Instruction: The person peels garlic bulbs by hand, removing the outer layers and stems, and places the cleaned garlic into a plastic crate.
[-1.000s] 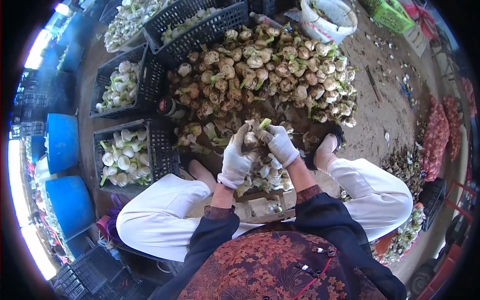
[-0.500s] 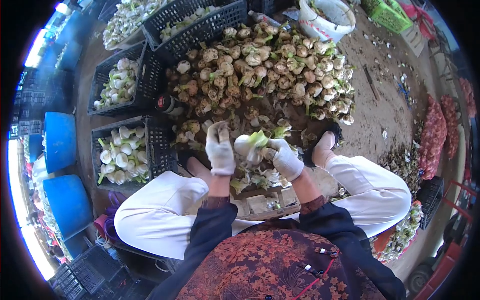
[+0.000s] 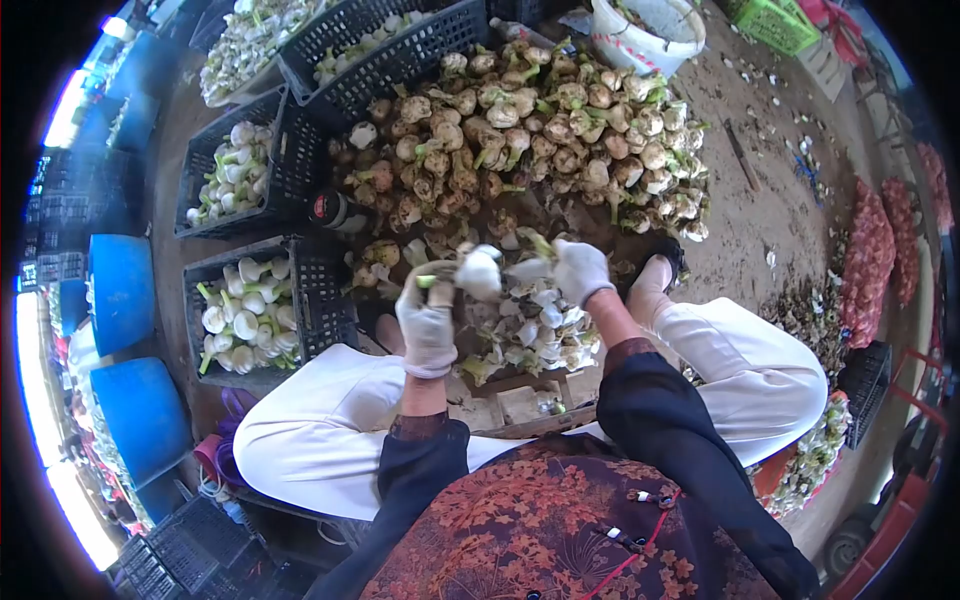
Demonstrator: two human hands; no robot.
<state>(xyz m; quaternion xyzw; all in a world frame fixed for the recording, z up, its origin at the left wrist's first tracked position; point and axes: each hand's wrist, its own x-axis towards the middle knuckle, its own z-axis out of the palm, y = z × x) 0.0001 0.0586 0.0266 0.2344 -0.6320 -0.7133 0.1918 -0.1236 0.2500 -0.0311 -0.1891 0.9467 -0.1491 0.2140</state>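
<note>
My left hand (image 3: 427, 325), in a whitish work glove, is closed around the stem of a garlic bulb (image 3: 481, 272). The bulb is white and smooth and points to the right, toward my other hand. My right hand (image 3: 582, 272), gloved too, is pinched on a pale green-yellow strip of garlic skin (image 3: 539, 246), apart from the bulb. Below both hands lies a heap of white peeled skins (image 3: 540, 330). Just beyond them spreads a large pile of unpeeled garlic (image 3: 520, 130), brown and soil-stained.
A black crate (image 3: 320, 305) of cleaned garlic stands to the left, another crate (image 3: 285, 175) behind it. A white bucket (image 3: 645, 35) is at the back. Blue tubs (image 3: 138, 415) line the far left; red net sacks (image 3: 865, 265) lie at right.
My hands have moved apart. The garlic bulb has stayed with the left hand, which is lower and further left, while the right hand has risen away with a strip of skin.
</note>
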